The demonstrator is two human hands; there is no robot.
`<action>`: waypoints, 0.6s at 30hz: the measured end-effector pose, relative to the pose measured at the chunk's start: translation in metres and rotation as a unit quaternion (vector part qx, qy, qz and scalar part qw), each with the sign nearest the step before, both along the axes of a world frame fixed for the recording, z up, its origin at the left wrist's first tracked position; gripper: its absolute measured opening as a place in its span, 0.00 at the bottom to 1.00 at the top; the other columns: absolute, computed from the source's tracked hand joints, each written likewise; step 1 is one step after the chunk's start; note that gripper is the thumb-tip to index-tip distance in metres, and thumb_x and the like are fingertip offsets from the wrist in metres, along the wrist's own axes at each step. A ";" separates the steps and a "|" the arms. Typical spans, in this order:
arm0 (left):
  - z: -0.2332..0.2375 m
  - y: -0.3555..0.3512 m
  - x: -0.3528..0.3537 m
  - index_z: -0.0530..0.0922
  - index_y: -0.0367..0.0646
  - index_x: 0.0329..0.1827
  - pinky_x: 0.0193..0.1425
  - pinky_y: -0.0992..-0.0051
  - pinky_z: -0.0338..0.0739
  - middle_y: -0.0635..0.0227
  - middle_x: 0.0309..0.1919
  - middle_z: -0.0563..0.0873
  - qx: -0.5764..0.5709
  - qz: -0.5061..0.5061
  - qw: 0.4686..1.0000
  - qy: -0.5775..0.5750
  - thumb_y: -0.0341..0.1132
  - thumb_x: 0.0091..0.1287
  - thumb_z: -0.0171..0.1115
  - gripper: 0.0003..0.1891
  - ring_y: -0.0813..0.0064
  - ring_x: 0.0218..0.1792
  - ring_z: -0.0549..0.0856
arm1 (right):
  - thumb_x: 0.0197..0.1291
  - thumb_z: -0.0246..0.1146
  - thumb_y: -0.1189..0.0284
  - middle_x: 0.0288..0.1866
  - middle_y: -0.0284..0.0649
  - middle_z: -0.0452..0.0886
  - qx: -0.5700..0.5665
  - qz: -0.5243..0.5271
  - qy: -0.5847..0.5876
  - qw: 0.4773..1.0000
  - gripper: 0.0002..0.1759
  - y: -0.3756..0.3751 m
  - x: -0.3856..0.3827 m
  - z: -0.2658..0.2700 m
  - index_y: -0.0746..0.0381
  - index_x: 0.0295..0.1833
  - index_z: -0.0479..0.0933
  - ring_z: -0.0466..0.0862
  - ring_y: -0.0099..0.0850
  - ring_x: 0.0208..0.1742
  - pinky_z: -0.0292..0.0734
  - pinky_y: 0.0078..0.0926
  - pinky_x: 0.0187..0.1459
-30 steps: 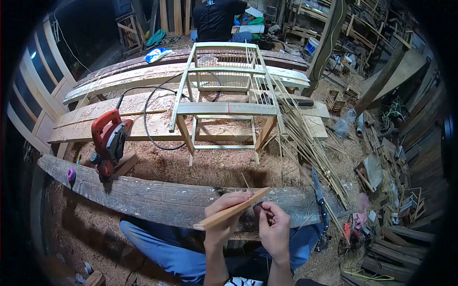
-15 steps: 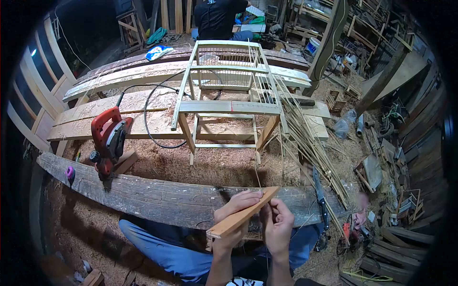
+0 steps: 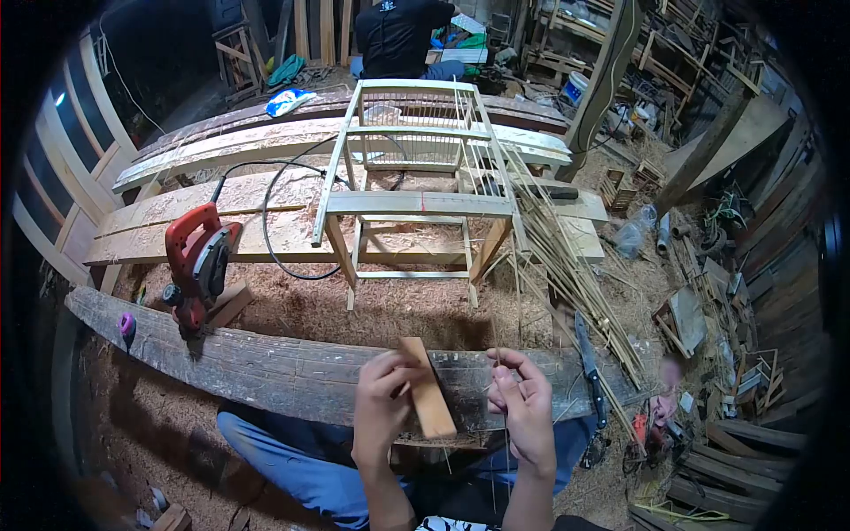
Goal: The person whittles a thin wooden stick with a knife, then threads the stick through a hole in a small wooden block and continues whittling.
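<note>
My left hand is at the left side of a flat piece of wood, curled fingertips overlapping its upper edge; motion smears the fingers. The wood slants over the near edge of the weathered plank bench. To the right, my right hand pinches a thin bamboo strip between thumb and fingers. The strip stands almost upright, one end above the hand and the rest running down below it. A knife with a black handle lies on the bench right of this hand.
A red power planer and a purple roll sit on the bench's left part. Ahead stands a wooden frame with thin bars. Bamboo strips lie bundled at the right. A person in black sits at the back.
The flat wood has turned from slanting across my hands to nearly lengthwise and moved lower. My hands have drawn apart, the left going left, the right holding the strip upright.
</note>
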State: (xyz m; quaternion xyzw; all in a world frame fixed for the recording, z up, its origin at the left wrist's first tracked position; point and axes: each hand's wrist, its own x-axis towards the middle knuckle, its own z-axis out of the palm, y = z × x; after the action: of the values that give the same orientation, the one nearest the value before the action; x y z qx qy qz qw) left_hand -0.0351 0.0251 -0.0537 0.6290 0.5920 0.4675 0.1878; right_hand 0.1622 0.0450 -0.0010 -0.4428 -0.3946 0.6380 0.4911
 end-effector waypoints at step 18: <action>0.041 -0.004 0.042 0.84 0.39 0.52 0.64 0.66 0.74 0.60 0.47 0.88 -0.037 -0.023 0.993 -0.113 0.24 0.68 0.64 0.11 0.62 0.53 0.86 | 0.66 0.70 0.76 0.36 0.32 0.84 0.067 -0.105 0.010 0.992 0.10 0.004 -0.001 0.005 0.69 0.49 0.85 0.76 0.16 0.34 0.72 0.17 0.39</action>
State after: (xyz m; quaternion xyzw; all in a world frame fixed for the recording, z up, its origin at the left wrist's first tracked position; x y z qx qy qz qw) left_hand 0.0064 0.0216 -0.0127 0.5780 0.5694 0.5089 0.2876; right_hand 0.1610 0.0495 0.0042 -0.4415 -0.3827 0.5592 0.5881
